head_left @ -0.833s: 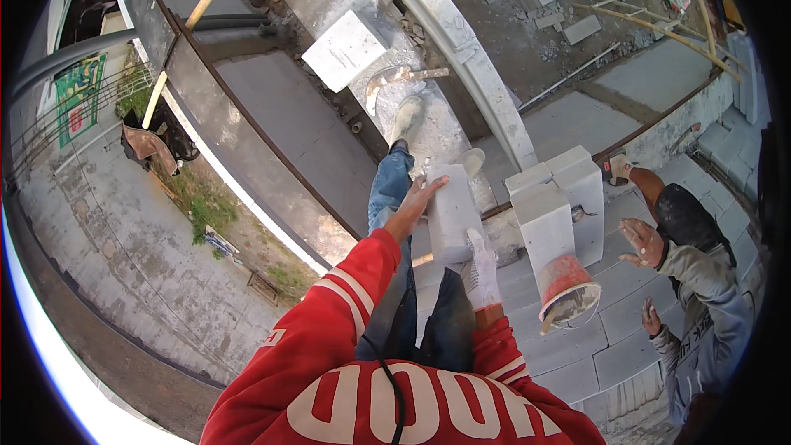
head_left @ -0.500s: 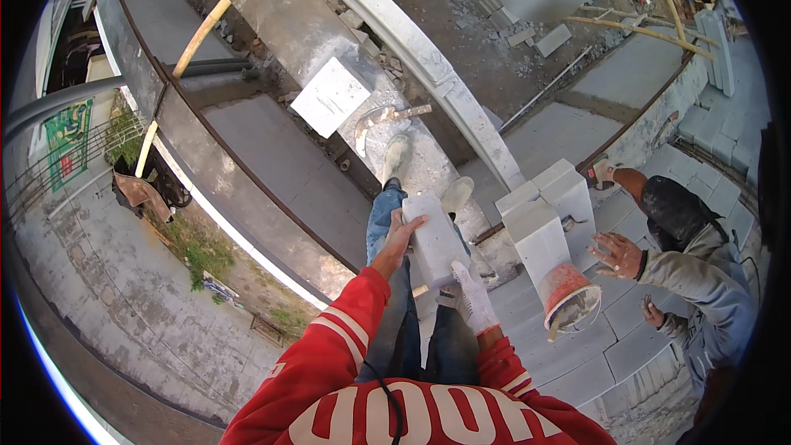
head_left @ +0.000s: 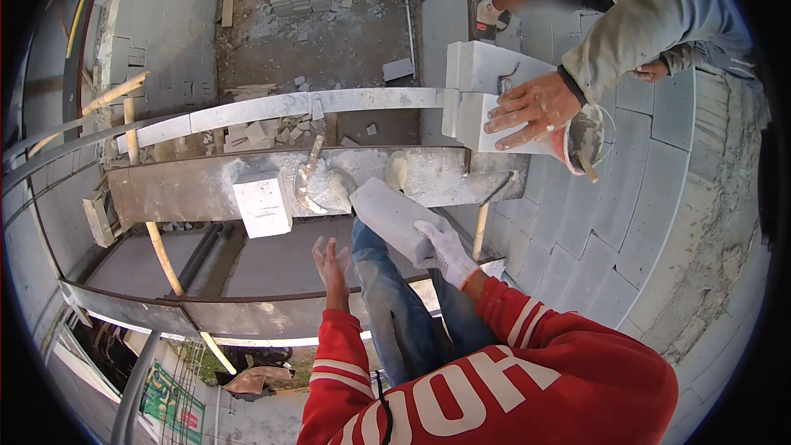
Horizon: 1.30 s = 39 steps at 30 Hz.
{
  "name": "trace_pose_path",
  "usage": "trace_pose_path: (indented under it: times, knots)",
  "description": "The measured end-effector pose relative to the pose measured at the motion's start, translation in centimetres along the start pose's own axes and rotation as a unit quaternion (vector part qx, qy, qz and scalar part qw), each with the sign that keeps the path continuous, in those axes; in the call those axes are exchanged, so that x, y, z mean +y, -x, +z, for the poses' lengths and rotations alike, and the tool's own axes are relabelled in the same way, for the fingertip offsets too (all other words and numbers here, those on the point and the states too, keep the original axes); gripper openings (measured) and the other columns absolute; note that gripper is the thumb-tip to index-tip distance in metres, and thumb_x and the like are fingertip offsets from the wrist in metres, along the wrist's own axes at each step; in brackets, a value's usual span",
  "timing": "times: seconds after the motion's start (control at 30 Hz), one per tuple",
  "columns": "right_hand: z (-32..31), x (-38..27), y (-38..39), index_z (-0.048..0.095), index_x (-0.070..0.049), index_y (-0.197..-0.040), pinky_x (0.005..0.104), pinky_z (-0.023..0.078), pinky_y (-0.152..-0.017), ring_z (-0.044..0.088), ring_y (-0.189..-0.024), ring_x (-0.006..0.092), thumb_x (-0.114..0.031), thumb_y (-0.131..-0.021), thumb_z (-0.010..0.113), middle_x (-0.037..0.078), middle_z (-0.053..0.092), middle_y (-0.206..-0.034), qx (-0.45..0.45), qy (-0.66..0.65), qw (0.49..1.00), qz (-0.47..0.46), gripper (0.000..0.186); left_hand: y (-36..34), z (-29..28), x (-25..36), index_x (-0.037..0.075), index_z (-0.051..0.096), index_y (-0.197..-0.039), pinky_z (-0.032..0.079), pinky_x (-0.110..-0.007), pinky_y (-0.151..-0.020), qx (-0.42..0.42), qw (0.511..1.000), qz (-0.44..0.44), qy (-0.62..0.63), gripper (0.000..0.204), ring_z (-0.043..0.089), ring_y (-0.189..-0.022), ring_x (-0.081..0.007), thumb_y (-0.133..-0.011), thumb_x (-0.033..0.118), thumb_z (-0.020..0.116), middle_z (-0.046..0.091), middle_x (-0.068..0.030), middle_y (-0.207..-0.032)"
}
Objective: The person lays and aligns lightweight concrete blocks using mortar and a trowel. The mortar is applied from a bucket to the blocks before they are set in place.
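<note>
A pale grey lightweight concrete block (head_left: pixel 387 210) is in front of my legs, above the plank. My right hand (head_left: pixel 445 245), in a white glove, grips its near right end. My left hand (head_left: pixel 331 264) is bare and off the block, fingers spread, to its lower left. A whiter block (head_left: pixel 262 206) lies on the plank to the left. Beside it rests a dusty curved tool (head_left: pixel 308 177) with a short handle; its exact kind is unclear. A co-worker's hand (head_left: pixel 531 111) lies over the stacked blocks (head_left: pixel 486 74) at the right.
I stand on a narrow dusty plank (head_left: pixel 181 185) raised above lower floors. A curved row of white blocks (head_left: pixel 247 111) runs beyond it. A red and white bucket (head_left: pixel 583 144) with a handled tool stands by the co-worker's arm. Bamboo poles (head_left: pixel 163 255) and metal rails (head_left: pixel 136 387) are at left.
My view has turned to the right. My left hand has let go of the block, while the right still grips it. The co-worker's hand has moved over the stacked blocks.
</note>
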State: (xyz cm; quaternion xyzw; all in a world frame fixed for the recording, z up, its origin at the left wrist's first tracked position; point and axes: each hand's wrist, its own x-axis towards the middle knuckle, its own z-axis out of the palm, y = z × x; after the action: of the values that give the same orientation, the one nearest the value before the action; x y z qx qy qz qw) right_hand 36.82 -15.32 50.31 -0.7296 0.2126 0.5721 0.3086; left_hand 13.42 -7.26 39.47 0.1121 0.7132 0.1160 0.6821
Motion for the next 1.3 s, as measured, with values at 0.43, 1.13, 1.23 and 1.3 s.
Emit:
trace_pose_path:
  times: [0.43,1.13,1.23,1.3]
  knots:
    - [-15.1,-9.1,2.1,0.039,-0.019,-0.14,0.0544,0.047,-0.092,0.049,-0.119,0.0291,-0.059,-0.083,0.064,0.01,0.047,-0.131,-0.083,-0.547,0.83,-0.073,0.073,13.9,10.9,16.4,0.002,0.054,-0.123,0.048,-0.033,-0.086,-0.178,0.955,0.184,-0.15,0.036,0.062,-0.086,-0.017,-0.096,0.027,0.056,0.064,-0.0042,-0.08]
    - [-24.4,-14.8,3.0,0.037,-0.017,-0.143,0.0376,0.053,-0.071,0.062,-0.085,0.0202,-0.038,-0.083,0.072,0.006,0.062,-0.109,0.211,-0.365,0.856,-0.299,0.073,61.6,26.0,34.7,0.011,0.06,-0.099,0.042,-0.046,-0.099,-0.545,0.707,0.339,-0.297,0.018,0.05,-0.11,-0.0267,-0.088,0.022,0.069,0.052,-0.0135,-0.115]
    - [-19.2,-8.5,3.5,0.055,-0.002,-0.126,0.0431,0.052,-0.081,0.065,-0.094,0.0377,-0.04,-0.078,0.071,0.024,0.067,-0.1,0.349,0.089,0.877,-0.319,0.063,54.2,23.1,37.6,0.014,0.044,-0.121,0.039,-0.053,-0.101,-0.807,0.437,0.397,-0.017,0.038,0.04,-0.123,-0.0297,-0.089,0.011,0.063,0.042,-0.0113,-0.125]
    - [-16.9,-1.7,1.8,0.059,-0.001,-0.121,0.0446,0.05,-0.09,0.063,-0.103,0.0398,-0.046,-0.078,0.068,0.025,0.066,-0.108,0.289,0.317,0.889,-0.157,0.062,51.9,23.4,37.4,0.007,0.048,-0.122,0.043,-0.047,-0.097,-0.747,0.507,0.43,0.008,0.037,0.049,-0.114,-0.0293,-0.088,0.015,0.061,0.047,-0.0138,-0.125]
